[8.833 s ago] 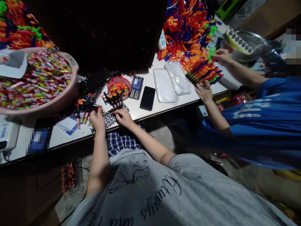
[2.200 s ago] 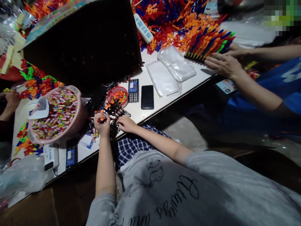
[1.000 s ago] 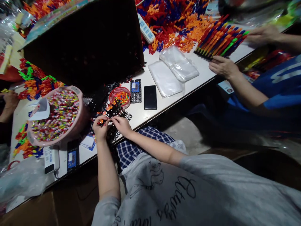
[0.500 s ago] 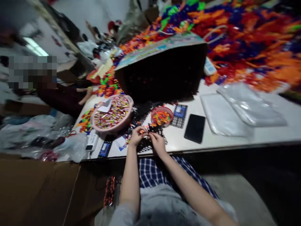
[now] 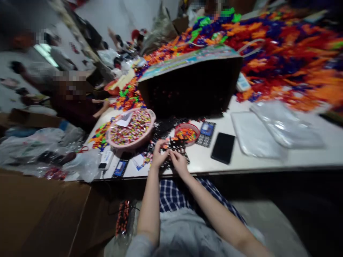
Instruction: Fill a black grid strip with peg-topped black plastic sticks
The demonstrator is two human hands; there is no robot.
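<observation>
My left hand (image 5: 159, 156) and my right hand (image 5: 179, 164) meet fingertip to fingertip near the table's front edge. Both are closed in a pinch; whatever small piece sits between the fingers is too small to make out. Orange bits show by the left fingers, and small black pieces (image 5: 177, 142) lie just beyond and under both hands. Behind the right hand stands a red-rimmed bowl (image 5: 198, 132) of orange and yellow pieces. Left of my hands, a pink basin (image 5: 134, 145) holds many small multicoloured pieces with a folded white paper (image 5: 124, 120) on top.
An open carton (image 5: 190, 64) lies on its side behind the bowl, black pieces spilling from it. To the right are a black phone (image 5: 223, 148) and clear plastic bags (image 5: 257, 135). A colourful heap (image 5: 289, 57) fills the back. Another person's arm (image 5: 102, 109) reaches in at left.
My left fingers have risen and opened out a little from the palm, while the tips stay near the right hand's. The view has shifted slightly.
</observation>
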